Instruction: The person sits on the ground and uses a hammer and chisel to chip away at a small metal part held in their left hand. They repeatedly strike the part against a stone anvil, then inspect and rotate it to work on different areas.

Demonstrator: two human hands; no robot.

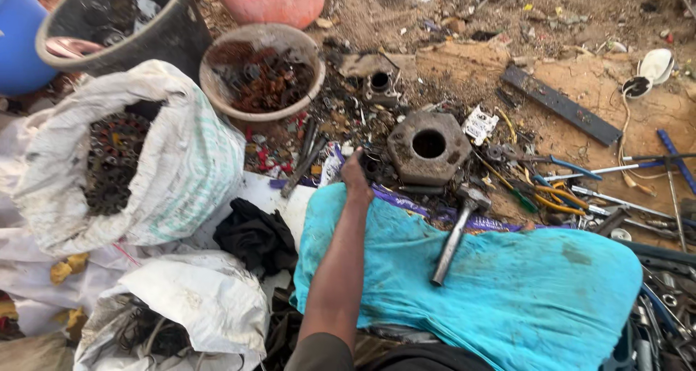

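Seen from above, one bare hand [356, 174], which side cannot be told, reaches forward over a turquoise cloth [507, 284] to small dark metal scrap [373, 169] just left of a rusty hexagonal iron block with a round hole [428, 147]; its fingers curl down into the scrap, and whether they grip anything cannot be told. A steel hammer [455, 235] lies below the block, its handle on the cloth. Left of the block a bowl of rusty parts [261, 73] and white sacks [167, 161] crowd in; right of it scattered tools [580, 186] lie on dirt.
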